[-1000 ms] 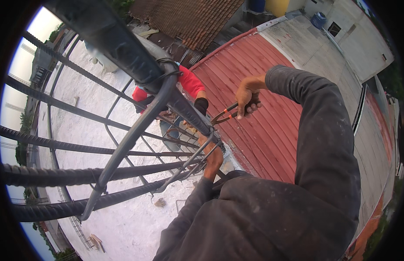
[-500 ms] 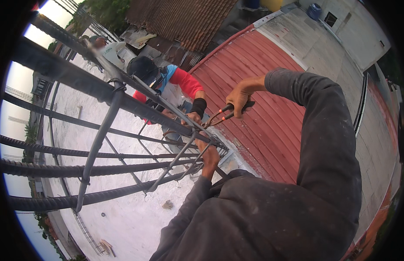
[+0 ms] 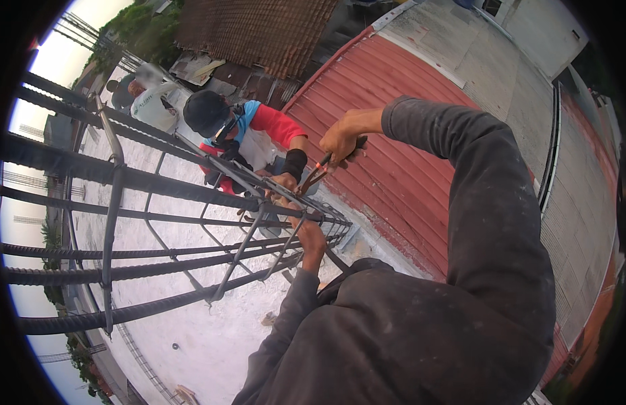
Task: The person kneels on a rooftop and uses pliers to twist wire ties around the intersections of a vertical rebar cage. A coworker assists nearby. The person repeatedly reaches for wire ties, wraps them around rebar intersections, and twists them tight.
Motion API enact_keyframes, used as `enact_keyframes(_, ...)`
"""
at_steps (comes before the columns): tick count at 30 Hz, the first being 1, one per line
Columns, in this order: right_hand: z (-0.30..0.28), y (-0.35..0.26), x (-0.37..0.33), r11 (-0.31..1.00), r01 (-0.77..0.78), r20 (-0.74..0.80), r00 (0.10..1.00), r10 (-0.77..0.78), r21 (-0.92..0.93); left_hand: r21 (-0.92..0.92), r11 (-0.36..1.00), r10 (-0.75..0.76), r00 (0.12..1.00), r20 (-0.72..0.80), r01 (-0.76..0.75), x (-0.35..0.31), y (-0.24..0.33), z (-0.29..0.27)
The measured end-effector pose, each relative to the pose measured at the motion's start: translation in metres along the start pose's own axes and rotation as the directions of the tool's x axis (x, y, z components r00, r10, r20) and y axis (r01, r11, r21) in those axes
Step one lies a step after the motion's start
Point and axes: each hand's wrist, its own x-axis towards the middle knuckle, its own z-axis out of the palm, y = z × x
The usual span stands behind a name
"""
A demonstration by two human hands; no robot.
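Observation:
A pair of pincers [image 3: 313, 179] is gripped in my right hand [image 3: 339, 144]. Their handles have orange bands and dark ends, and the jaws are down at a joint of the rebar cage [image 3: 249, 253]. My left hand [image 3: 309, 234] reaches in among the bars just below the jaws. Its fingers are curled there and partly hidden, so what they hold does not show. A co-worker's hand [image 3: 285, 181], with a black wristband, is at the same joint beside the pincers. Long ribbed bars and bent stirrups [image 3: 112, 182] stretch from this joint to the left.
The co-worker [image 3: 276, 125], in a dark cap and red sleeves, bends close on the cage's far side. Another person [image 3: 154, 108] is farther back. A red metal roof [image 3: 394, 155] lies to the right, below a pale slab edge [image 3: 367, 236]. Tiled roofing [image 3: 259, 34] stands beyond.
My right hand and the pincers have shifted left in the view, and the handles look closer together. The whole view has turned a little. My left hand stays among the bars.

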Motion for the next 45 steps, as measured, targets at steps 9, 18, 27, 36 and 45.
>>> enact_keyframes(9,0.018,0.003,-0.003,0.986,0.013,-0.136,0.990,-0.035,-0.164,-0.257,0.960,-0.093,0.992,0.087,0.112,-0.001,0.008,-0.008)
enact_keyframes(18,0.061,0.015,0.012,0.756,-0.080,-0.732,0.335,-0.593,-0.649,-0.324,0.936,-0.116,0.989,0.096,0.141,-0.004,0.031,-0.006)
enact_keyframes(27,0.046,0.011,0.020,0.992,0.094,-0.150,0.985,-0.080,0.088,-0.177,0.978,-0.071,0.976,0.208,0.109,0.001,0.032,-0.014)
enact_keyframes(36,0.089,0.038,0.013,0.904,0.223,-0.367,0.927,-0.080,0.364,-0.347,0.919,-0.164,0.981,0.101,0.189,-0.003,0.058,-0.003)
enact_keyframes(45,0.127,-0.007,-0.008,0.680,0.232,-0.346,0.937,0.034,0.695,-0.322,0.928,-0.173,0.982,0.074,0.187,-0.003,0.056,-0.001)
